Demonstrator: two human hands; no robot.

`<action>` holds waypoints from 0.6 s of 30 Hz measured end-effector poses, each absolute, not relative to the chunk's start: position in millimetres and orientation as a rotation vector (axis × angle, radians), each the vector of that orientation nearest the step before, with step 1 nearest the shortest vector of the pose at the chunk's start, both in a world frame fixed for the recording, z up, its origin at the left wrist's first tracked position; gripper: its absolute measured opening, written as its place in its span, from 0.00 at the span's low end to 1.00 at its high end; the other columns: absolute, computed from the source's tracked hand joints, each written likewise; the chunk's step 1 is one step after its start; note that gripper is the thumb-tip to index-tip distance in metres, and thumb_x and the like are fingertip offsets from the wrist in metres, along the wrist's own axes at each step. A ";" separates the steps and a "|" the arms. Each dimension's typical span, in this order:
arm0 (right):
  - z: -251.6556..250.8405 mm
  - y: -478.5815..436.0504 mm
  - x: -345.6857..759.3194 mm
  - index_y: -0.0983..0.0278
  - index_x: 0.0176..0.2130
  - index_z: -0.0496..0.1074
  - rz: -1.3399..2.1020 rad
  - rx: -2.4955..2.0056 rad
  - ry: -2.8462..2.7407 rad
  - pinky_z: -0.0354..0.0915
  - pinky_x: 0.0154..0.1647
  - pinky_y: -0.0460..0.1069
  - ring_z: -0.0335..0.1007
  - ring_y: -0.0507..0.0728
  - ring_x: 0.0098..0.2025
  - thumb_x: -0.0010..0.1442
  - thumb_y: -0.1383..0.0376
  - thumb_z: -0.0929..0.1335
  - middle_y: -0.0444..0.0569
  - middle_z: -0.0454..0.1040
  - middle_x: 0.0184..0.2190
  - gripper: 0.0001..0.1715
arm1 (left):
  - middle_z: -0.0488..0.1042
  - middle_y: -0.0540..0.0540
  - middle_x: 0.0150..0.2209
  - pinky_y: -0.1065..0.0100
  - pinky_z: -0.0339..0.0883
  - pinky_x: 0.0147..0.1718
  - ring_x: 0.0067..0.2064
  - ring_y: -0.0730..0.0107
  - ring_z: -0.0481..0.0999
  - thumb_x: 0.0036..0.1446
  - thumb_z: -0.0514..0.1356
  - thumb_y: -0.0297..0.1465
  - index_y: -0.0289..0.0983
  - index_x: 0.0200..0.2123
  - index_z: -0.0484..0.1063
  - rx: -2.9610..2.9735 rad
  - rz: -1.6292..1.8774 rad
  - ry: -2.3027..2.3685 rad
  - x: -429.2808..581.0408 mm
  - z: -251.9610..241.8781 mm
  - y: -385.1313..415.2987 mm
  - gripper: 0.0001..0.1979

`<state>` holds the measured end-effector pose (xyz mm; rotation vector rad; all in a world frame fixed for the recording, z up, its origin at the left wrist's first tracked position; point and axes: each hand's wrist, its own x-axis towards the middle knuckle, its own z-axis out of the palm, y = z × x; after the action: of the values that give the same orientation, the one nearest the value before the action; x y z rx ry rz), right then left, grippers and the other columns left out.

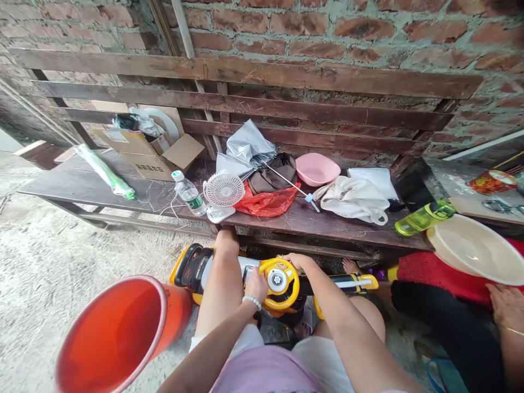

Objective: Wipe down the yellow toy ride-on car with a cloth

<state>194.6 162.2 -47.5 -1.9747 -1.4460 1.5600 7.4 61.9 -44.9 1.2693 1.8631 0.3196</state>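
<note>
Between my knees is a yellow and black toy ride-on vehicle (pixel 208 267) with a yellow steering wheel (pixel 295 292). My left hand (pixel 256 286), a beaded bracelet at its wrist, is closed round the left side of the wheel's rim. At the far upper edge of the same wheel, my right hand (pixel 293 261) has its fingers curled over the rim; the fingertips are partly hidden. A yellow-tipped arm (pixel 356 282) of the toy reaches out to the right, passing behind my right forearm.
A wooden bench (pixel 262 226) runs along the brick wall, bearing a cardboard box (pixel 149 164), water bottle (pixel 189 194), white fan (pixel 224 190), folded-out umbrella (pixel 249 143) and pink basin (pixel 317 169). A red bucket (pixel 164 327) stands left. Another person's hand (pixel 507 305) rests near a cream basin (pixel 478 248).
</note>
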 end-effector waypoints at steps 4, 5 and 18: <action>-53.5 164.3 193.9 0.68 0.35 0.81 1.519 -2.071 -1.507 0.71 0.45 0.54 0.77 0.62 0.37 0.56 0.54 0.73 0.55 0.82 0.29 0.18 | 0.80 0.34 0.49 0.58 0.69 0.55 0.54 0.53 0.80 0.72 0.49 0.31 0.35 0.53 0.68 1.288 0.332 1.849 7.2 -47.3 60.3 0.13; -53.6 164.9 196.3 0.67 0.36 0.81 1.476 -2.116 -1.529 0.70 0.46 0.54 0.78 0.62 0.39 0.57 0.54 0.73 0.55 0.82 0.31 0.18 | 0.79 0.34 0.51 0.58 0.69 0.56 0.55 0.54 0.79 0.72 0.49 0.31 0.35 0.55 0.67 1.298 0.353 1.849 7.1 -47.8 59.8 0.14; 21.0 158.7 223.3 0.58 0.61 0.75 0.638 -2.336 -1.910 0.66 0.56 0.55 0.72 0.65 0.54 0.64 0.59 0.69 0.60 0.71 0.58 0.27 | 0.62 0.35 0.69 0.47 0.64 0.66 0.73 0.49 0.58 0.67 0.51 0.24 0.38 0.46 0.76 1.951 0.465 1.789 1.9 -43.1 61.9 0.14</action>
<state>223.3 158.7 21.0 -2.3355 -1.9102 0.6382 1.9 61.9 -43.1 1.9512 1.7887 0.4652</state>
